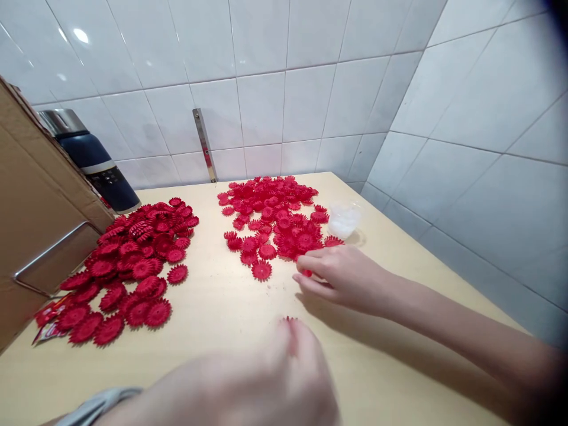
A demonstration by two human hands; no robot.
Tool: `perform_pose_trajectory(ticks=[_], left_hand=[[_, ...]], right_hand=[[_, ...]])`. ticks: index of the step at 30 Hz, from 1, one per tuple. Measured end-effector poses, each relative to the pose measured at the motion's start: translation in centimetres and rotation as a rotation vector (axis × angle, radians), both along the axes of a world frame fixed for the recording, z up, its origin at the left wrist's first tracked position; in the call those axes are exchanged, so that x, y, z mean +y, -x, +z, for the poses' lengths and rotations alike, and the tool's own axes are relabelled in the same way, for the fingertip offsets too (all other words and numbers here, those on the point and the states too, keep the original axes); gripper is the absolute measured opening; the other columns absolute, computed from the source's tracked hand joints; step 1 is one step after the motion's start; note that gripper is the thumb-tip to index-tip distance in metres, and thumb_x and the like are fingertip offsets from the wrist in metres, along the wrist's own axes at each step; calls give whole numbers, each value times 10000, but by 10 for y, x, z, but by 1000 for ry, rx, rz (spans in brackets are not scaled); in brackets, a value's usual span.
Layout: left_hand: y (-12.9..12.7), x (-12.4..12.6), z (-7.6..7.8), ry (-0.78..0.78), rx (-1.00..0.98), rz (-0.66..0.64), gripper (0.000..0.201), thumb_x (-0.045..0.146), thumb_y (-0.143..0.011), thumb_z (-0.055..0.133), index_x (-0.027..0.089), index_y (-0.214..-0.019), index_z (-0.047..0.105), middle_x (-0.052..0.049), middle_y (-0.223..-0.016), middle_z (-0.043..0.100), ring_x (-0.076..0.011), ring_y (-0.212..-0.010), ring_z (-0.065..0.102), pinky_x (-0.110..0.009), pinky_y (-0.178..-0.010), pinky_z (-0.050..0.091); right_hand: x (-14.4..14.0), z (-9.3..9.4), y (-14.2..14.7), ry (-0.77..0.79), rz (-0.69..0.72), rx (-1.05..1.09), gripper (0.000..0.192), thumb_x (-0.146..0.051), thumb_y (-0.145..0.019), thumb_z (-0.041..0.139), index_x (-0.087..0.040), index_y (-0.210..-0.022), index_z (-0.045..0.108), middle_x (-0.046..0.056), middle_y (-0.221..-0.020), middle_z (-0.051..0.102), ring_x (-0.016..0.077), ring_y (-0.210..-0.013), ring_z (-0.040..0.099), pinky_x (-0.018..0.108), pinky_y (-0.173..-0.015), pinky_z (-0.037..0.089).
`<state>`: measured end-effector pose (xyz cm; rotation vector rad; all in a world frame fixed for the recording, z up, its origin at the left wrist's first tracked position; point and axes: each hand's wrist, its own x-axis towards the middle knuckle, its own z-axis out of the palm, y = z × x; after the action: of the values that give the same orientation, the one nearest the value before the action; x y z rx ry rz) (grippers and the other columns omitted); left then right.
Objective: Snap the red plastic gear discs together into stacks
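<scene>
Bright, fairly even light fills the scene. White glare spots the tiled wall [261, 112] at ten o'clock, where its grout lines splay outward. A soft shadow spreads over the table [213, 331] from the right hand [331, 273] toward five o'clock. The left hand [284, 378], at six, is smeared. Darkness eats the edges at two and four.

On the surface [208, 331], a left pile of discs [144, 269] lies beside a box [39, 189], with a bottle [95, 157] behind and wrappers [49, 332] at its near left edge. Right of it, a second pile of discs [304, 239] lies before the wall [261, 106], a container [344, 220] at its right.
</scene>
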<state>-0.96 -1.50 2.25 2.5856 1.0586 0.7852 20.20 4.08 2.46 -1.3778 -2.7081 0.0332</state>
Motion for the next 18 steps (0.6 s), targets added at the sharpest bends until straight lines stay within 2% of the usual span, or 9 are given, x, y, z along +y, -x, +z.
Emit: perform_pose_trajectory(ticks=[1,3,4,5,8,11,13,15,18], left_hand=[[-1,3,5,-22,85,-29,229,164,-790,502,269,-951,627,-57,-866,654,-264,-877,557,-440,-830,400],[-4,16,9,-296,493,-116,231,46,-798,441,187,-769,621,-61,-713,624,-214,-716,555,-389,-713,423],[-6,25,8,-385,578,-101,232,39,-798,436,163,-694,602,-58,-664,605,-198,-666,544,-372,-679,422],[-7,34,6,-398,600,-71,219,76,-810,443,153,-664,588,-56,-657,598,-189,-645,538,-354,-646,419],[-9,51,-3,-148,432,-25,205,182,-838,456,148,-726,624,-46,-704,628,-180,-690,553,-327,-652,421],[-10,49,-6,299,115,-51,185,245,-851,478,177,-922,635,-27,-809,653,-146,-743,576,-274,-681,453],[-11,42,-6,556,-71,-88,197,273,-821,542,197,-986,619,-14,-862,656,-126,-754,593,-240,-690,475],[-11,37,-5,710,-214,-107,290,264,-756,630,214,-1039,593,-6,-906,654,-122,-762,609,-236,-711,494],[-12,32,-6,805,-358,-99,492,192,-675,702,240,-1129,518,-6,-975,639,-119,-752,627,-249,-724,522]], right_hand=[[-2,1,1,68,39,20,263,-256,-837,439,-164,-611,535,11,-568,572,99,-483,459,225,-460,235],[-7,0,5,239,109,71,236,-282,-802,500,-167,-598,531,-3,-545,575,90,-461,452,206,-443,247],[-10,-1,7,321,137,96,215,-279,-783,525,-169,-599,531,-6,-544,582,90,-459,457,199,-438,253],[-12,-3,8,384,158,119,190,-258,-771,536,-170,-602,532,-6,-550,593,92,-463,469,195,-438,262],[-17,-13,11,411,178,214,164,-148,-787,476,-166,-638,541,7,-589,618,101,-497,505,198,-474,309],[-19,-20,11,328,153,431,175,-133,-825,418,-157,-707,544,14,-611,603,104,-511,493,213,-506,337],[-20,-22,10,350,101,594,143,-168,-838,423,-158,-749,534,-13,-563,553,96,-479,450,212,-485,327],[-21,-22,10,456,16,721,132,-200,-841,435,-169,-741,515,-47,-505,481,89,-449,397,207,-455,300],[-21,-19,9,640,-127,871,150,-240,-841,449,-183,-708,489,-58,-503,441,93,-473,380,208,-457,293]])
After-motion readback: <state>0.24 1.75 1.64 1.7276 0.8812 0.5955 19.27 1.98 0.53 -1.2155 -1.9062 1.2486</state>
